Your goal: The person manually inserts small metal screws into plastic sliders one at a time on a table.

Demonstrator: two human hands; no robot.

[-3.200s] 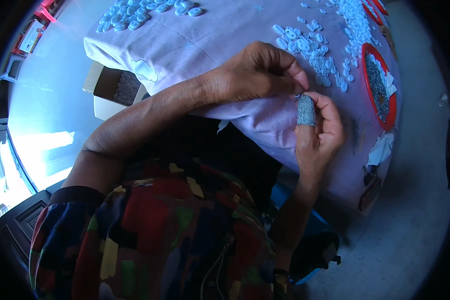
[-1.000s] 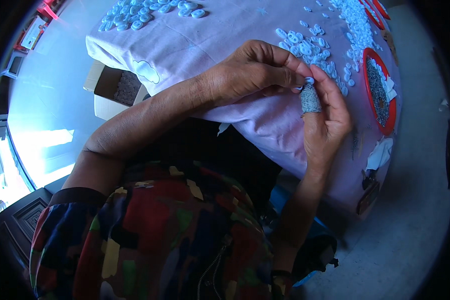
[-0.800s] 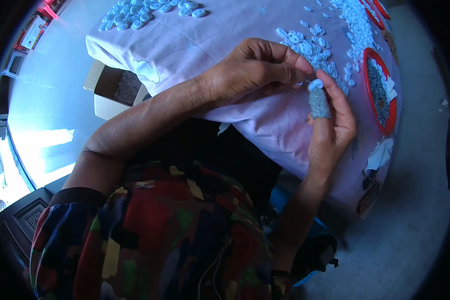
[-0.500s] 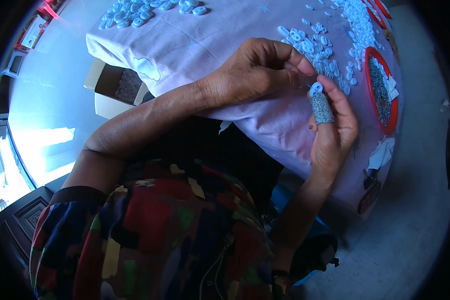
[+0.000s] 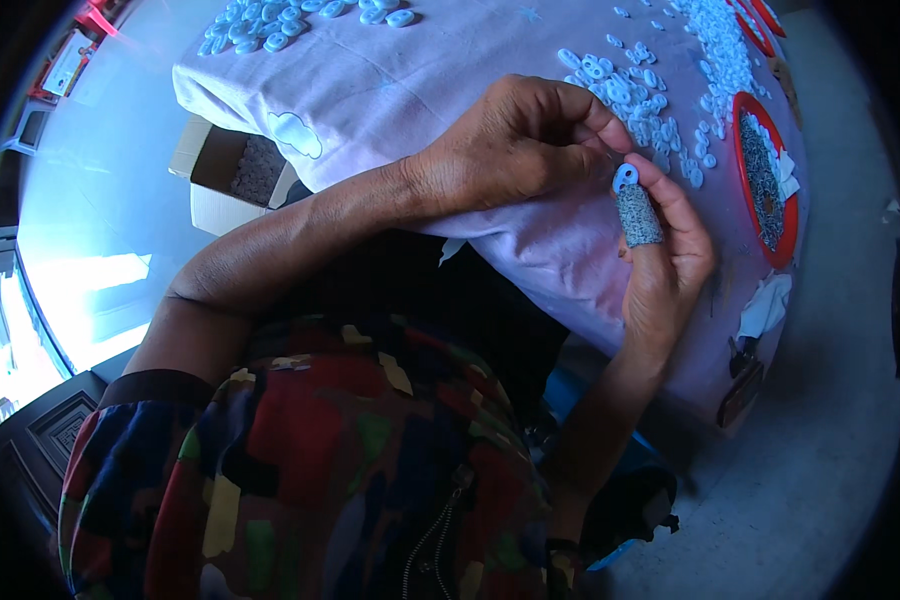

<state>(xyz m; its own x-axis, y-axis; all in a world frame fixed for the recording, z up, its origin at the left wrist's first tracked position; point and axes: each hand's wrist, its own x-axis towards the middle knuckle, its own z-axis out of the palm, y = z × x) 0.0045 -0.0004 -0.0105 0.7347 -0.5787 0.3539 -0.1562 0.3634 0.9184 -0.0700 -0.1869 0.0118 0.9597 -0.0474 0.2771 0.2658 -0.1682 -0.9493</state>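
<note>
My right hand [image 5: 673, 255] pinches a small white oval piece with holes [image 5: 626, 177] between thumb and index finger. A grey speckled knit finger cover [image 5: 638, 215] wraps that thumb. Just to its left, my left hand [image 5: 530, 145] is closed in a pinch, its thumb and index fingertips almost at the white piece. What those fingertips hold is too small and dark to make out. Beyond both hands, a loose pile of similar small white pieces [image 5: 625, 95] lies on the pale pink cloth [image 5: 400, 110].
A red-rimmed tray [image 5: 741, 150] of small grey metal bits stands at the right, near a crumpled white cloth [image 5: 765, 305] and a brown case [image 5: 738, 393]. Larger white ovals [image 5: 270, 25] lie far left. An open cardboard box [image 5: 220, 205] sits below the table's left edge.
The white piece has tilted and shifted slightly left with my right thumb and index finger, so two holes now show. My left hand has hardly moved.
</note>
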